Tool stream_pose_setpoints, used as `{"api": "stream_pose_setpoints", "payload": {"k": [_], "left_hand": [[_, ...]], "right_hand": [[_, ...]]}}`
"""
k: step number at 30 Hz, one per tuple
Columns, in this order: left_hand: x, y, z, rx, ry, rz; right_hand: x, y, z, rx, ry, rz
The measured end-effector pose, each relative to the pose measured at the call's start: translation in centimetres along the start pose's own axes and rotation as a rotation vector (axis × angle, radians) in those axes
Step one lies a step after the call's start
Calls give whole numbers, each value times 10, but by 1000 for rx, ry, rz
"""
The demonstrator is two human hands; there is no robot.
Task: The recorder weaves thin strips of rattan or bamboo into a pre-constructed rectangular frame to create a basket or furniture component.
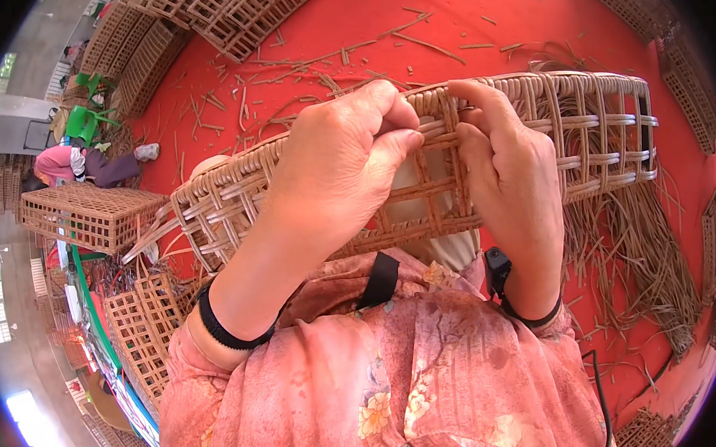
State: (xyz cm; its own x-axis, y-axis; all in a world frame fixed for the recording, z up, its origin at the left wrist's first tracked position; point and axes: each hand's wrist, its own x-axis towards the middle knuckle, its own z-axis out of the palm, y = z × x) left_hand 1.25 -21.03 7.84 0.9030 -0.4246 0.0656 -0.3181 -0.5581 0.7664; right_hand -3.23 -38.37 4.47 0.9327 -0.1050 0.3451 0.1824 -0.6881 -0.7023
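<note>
A long brown wicker basket (pixel 598 147) with open lattice sides and a braided rim lies across my lap. My left hand (pixel 341 154) is closed in front of its middle, thumb and forefinger pinched close to a horizontal strand; whatever lies inside that pinch is hidden. At the rim, my right hand (pixel 510 163) grips the basket, forefinger bent over the braided edge and thumb against an upright just below. A narrow gap separates the two hands. Both wrists wear black bands, and a small black device (pixel 496 265) sits by the right one.
Loose wicker strands (pixel 647 261) lie in a heap at the right on the red floor (pixel 493 15), with cut scraps scattered beyond. Finished-looking baskets (pixel 236 16) are stacked at the far side. At the left, a person (pixel 96 163) sits behind another basket (pixel 96 215), near green chairs (pixel 85 122).
</note>
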Motion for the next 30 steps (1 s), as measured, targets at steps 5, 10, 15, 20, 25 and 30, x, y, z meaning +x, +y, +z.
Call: {"api": "stream_pose_setpoints", "payload": {"k": [5, 10, 15, 20, 25, 30], "left_hand": [[0, -3, 7, 91, 37, 114], [-7, 15, 8, 188, 87, 192], [4, 31, 11, 109, -24, 268], [36, 37, 30, -52, -105, 360], [60, 48, 23, -235, -381, 85], [62, 36, 12, -72, -324, 72]], "right_hand": [[0, 7, 6, 120, 144, -4], [2, 11, -6, 252, 229, 32], [3, 28, -45, 438, 495, 54], [2, 18, -67, 480, 610, 57], [4, 25, -60, 534, 515, 90], [-1, 42, -48, 43, 203, 86]]}}
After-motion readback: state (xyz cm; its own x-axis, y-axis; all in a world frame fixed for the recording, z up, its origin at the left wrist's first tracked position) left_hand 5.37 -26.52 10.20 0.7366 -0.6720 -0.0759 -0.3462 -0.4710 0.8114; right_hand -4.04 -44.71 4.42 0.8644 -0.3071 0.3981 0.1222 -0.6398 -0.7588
